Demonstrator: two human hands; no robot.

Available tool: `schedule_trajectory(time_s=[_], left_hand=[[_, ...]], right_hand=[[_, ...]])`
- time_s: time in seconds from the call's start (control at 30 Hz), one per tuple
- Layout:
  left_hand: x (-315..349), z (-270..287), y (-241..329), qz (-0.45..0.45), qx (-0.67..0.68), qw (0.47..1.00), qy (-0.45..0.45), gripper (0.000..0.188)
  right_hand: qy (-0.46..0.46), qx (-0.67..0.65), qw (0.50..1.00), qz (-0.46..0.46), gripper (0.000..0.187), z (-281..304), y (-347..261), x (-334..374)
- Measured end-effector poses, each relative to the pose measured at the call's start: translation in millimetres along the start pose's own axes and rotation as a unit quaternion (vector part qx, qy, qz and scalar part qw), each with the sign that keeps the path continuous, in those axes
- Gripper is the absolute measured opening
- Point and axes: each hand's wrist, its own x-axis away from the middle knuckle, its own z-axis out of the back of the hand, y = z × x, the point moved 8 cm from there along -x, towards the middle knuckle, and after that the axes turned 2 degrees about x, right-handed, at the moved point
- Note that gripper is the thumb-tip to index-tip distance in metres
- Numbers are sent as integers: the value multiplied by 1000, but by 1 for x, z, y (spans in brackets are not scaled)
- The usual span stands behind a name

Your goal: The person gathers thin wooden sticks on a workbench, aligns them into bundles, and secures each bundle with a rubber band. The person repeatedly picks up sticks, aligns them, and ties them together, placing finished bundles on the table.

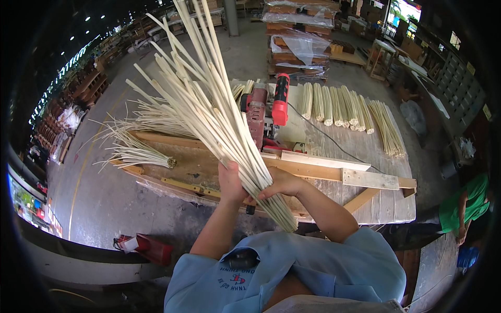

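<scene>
A thick bundle of long, pale rattan-like canes point(224, 122) slants across the middle, held in both hands in front of my chest. Its far ends fan out toward the upper left, while the near ends sit close together by my shirt. My left hand point(232, 182) is closed round the bundle's left side. From the right, my right hand point(279, 182) grips the same bundle low down, its thumb across the canes. Just beyond them stands a red power saw point(255, 117) with a red and black handle point(281, 99), partly hidden by the canes.
Trimmed cane bundles point(342, 107) lie in a row on the worktable point(386, 193). Looser canes point(138, 154) rest at its left end. A wooden fence point(313, 168) and a cable point(334, 141) cross the table. A person in green point(464, 206) is at right; a red extinguisher point(154, 250) lies lower left.
</scene>
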Motion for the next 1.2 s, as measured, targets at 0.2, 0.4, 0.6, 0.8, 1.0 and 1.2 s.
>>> schedule_trajectory(time_s=[0.2, 0.4, 0.6, 0.8, 1.0, 1.2], left_hand=[[-17, -10, 17, 74, 15, 996, -46, 85], [-20, -10, 31, -3, -14, 999, -47, 80], [-17, 6, 24, -25, -108, 993, 46, 61], [-11, 13, 29, -41, -118, 983, 138, 56], [-34, -11, 37, 26, 5, 1000, 7, 70], [-38, 33, 42, 8, 5, 997, 76, 56]], right_hand=[[30, 45, 998, 12, 78, -1, 4, 2], [194, 166, 967, 4, 82, 5, -14, 7], [234, 186, 954, 8, 81, 2, -24, 12], [164, 91, 982, 5, 79, 3, -15, 8], [122, 120, 985, -12, 81, 3, -3, 5], [112, 101, 989, 9, 94, -5, -7, -1]])
